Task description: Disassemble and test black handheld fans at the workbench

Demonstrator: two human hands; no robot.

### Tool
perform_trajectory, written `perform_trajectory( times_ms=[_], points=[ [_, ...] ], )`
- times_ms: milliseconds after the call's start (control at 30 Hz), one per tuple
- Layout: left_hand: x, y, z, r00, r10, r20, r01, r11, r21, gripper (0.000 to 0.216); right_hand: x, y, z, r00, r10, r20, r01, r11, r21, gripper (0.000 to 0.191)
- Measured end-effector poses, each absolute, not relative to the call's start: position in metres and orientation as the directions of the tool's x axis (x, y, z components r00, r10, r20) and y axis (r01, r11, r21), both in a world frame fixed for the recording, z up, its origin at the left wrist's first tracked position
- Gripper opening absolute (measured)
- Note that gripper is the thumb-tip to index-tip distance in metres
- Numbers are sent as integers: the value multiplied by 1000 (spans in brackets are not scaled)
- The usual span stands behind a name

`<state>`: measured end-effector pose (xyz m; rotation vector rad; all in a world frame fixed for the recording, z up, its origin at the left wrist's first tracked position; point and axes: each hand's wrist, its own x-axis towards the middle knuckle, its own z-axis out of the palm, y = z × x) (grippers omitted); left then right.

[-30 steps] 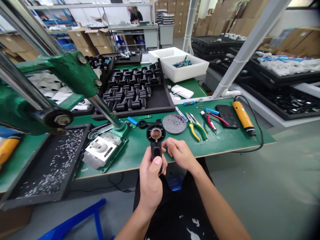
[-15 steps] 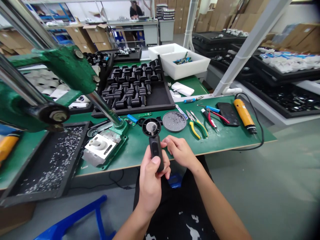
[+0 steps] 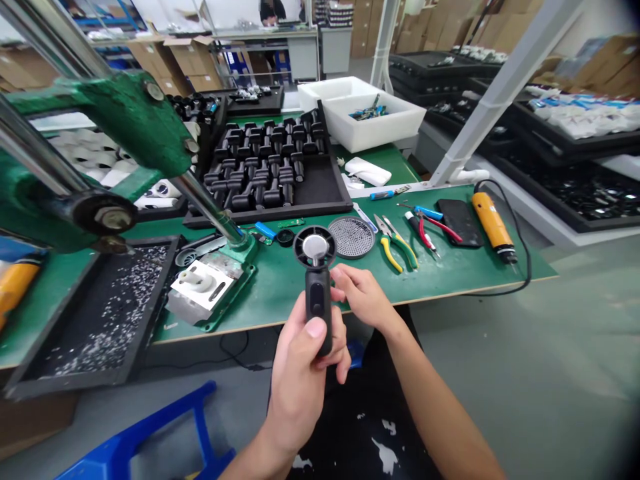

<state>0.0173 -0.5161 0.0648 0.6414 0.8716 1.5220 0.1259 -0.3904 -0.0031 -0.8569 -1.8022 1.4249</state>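
Observation:
My left hand (image 3: 300, 393) grips the handle of a black handheld fan (image 3: 318, 300), holding it upright above the table's front edge. The fan's round head (image 3: 315, 247) has a silver centre and faces me. Fingertips of my right hand (image 3: 363, 297) rest at or very near the handle's side and hold nothing I can see. Just beyond the fan lies a round perforated grille (image 3: 351, 237) on the green mat. Combination pliers with yellow-green handles (image 3: 395, 248) lie to its right.
A green hand press (image 3: 125, 120) looms at left above a metal jig (image 3: 210, 283) and a scrap-filled tray (image 3: 110, 313). Behind stand a tray of black handles (image 3: 250, 173) and a white bin (image 3: 370, 120). An orange electric screwdriver (image 3: 493, 220) lies at right; a blue stool (image 3: 150, 440) stands below.
The fan has risen and turned more upright in my left hand, its head now facing me more squarely. My right hand stays close beside the handle.

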Motion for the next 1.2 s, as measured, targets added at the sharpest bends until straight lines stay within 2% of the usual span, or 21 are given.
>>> perform_trajectory(
  times_ms=[67,133,167,200,333,467,633,767,867,1000,1100,1200],
  points=[
    [17,-519,54,-137,986,-92,-487,13,873,34,129,-397,9,-549,831,82,-93,37,-995,54],
    [17,-523,41,-139,984,-108,-376,48,925,35,132,-407,26,-540,838,79,-235,-60,-970,79],
    [18,-525,35,-135,984,-114,-324,65,944,36,132,-413,34,-539,838,81,-266,-79,-961,85],
    [19,-528,31,-128,985,-115,-283,75,956,37,132,-418,41,-537,839,87,-279,-80,-957,82],
    [23,-534,20,-110,989,-101,-220,75,973,37,126,-431,50,-493,864,104,-333,-77,-940,37],
    [22,-533,15,-82,994,-76,-239,54,970,34,123,-432,38,-413,902,125,-371,-41,-928,28],
    [20,-528,6,11,991,-130,-364,125,923,36,122,-432,30,-271,939,210,-302,124,-945,26],
    [22,-528,4,-22,995,-98,-315,86,945,38,123,-437,32,-257,937,237,-209,186,-960,25],
    [24,-528,3,-67,994,-89,-273,67,960,36,124,-437,32,-311,923,225,-181,175,-968,31],
    [14,-509,-3,-174,983,-64,-262,16,965,33,124,-414,15,-371,891,262,-182,206,-961,59],
    [-3,-478,-9,-273,962,-20,-242,-49,969,31,123,-388,-3,-438,858,268,-66,266,-962,61],
    [-17,-452,-12,-282,959,5,-233,-74,970,28,122,-373,-11,-536,827,170,52,233,-971,60]
  ],
)
